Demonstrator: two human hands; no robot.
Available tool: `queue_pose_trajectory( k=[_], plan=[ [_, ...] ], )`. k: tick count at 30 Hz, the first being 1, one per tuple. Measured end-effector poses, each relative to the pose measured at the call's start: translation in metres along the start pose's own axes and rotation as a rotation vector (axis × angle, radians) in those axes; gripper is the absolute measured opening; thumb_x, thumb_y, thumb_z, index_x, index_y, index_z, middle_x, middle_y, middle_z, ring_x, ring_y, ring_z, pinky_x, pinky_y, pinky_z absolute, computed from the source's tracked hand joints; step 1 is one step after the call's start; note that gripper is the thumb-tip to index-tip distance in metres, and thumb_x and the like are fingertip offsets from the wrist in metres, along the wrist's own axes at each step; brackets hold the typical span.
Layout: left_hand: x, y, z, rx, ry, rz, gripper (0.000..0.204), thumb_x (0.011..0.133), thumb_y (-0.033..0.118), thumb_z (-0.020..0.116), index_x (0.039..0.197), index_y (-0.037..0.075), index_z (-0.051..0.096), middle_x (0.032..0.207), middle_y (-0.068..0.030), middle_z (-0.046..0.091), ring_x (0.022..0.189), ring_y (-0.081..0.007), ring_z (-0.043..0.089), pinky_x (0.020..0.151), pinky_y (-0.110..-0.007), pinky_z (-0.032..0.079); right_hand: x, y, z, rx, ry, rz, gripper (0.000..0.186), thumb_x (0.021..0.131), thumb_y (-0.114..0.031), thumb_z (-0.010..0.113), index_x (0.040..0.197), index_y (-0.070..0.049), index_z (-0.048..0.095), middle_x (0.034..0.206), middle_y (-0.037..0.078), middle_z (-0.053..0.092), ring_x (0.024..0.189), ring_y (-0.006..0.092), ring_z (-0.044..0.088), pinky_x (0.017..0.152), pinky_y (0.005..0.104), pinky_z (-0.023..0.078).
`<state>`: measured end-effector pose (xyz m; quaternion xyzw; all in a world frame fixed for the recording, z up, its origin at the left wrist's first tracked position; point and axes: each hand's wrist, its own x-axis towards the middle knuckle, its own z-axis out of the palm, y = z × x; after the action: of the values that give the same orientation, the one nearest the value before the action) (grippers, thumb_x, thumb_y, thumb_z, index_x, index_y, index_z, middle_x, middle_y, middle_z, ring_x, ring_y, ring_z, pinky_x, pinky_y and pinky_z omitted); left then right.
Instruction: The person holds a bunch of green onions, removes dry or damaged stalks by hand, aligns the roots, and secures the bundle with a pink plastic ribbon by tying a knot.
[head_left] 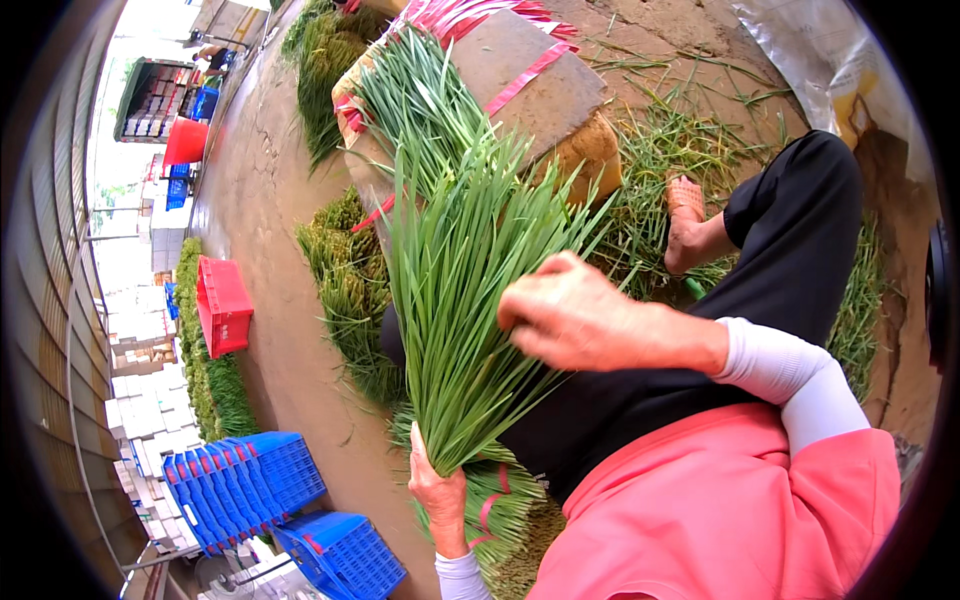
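A large fanned bunch of Chinese chives (455, 310) lies across my lap. My left hand (437, 497) is closed around its gathered lower end, with the thumb up along the stems. My right hand (580, 312) is over the right side of the bunch, its fingers curled in. Whatever may be between those fingers is hidden. The leaf tips spread toward another heap of chives (415, 95) on a low bench (520, 65) with a flat board top. Pink strips (490, 14) lie along the bench's far edge, and one crosses the board.
Tied chive bundles (490, 510) stand beside my left forearm, with more stacks (345, 290) left of the bench. Loose trimmings (650, 150) litter the ground around my bare foot (688, 225). Further left are a red crate (224, 305) and blue crates (240, 485). Plastic sheeting (820, 60) hangs far right.
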<state>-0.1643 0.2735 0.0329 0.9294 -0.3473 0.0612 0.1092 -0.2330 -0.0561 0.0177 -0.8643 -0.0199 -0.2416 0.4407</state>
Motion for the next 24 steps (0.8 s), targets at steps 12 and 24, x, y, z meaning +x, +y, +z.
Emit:
queue_pose_trajectory(
  k=[12, 24],
  plan=[
    [-0.006, 0.011, -0.012, -0.379, -0.051, -0.165, 0.062, 0.075, 0.000, 0.069, 0.135, -0.001, 0.050, 0.106, -0.0196, 0.069, 0.093, -0.0300, 0.070, 0.083, -0.036, 0.053, -0.005, -0.016, 0.045, 0.169, -0.022, 0.183, 0.014, 0.090, -0.022, 0.057, 0.086, -0.009, 0.058, 0.069, 0.011, 0.057, 0.070, 0.0330, 0.058, 0.078, 0.0408, 0.046],
    [-0.068, -0.017, -0.036, -1.092, -0.686, -1.001, 0.053, 0.062, -0.007, 0.068, 0.114, -0.007, 0.056, 0.082, -0.0132, 0.067, 0.054, -0.0176, 0.059, 0.050, -0.029, 0.052, 0.004, 0.050, -0.097, -0.087, 0.385, 0.612, 0.019, 0.091, -0.019, 0.052, 0.098, -0.005, 0.062, 0.080, 0.015, 0.067, 0.077, 0.0340, 0.065, 0.072, 0.0423, 0.050]
  ],
)
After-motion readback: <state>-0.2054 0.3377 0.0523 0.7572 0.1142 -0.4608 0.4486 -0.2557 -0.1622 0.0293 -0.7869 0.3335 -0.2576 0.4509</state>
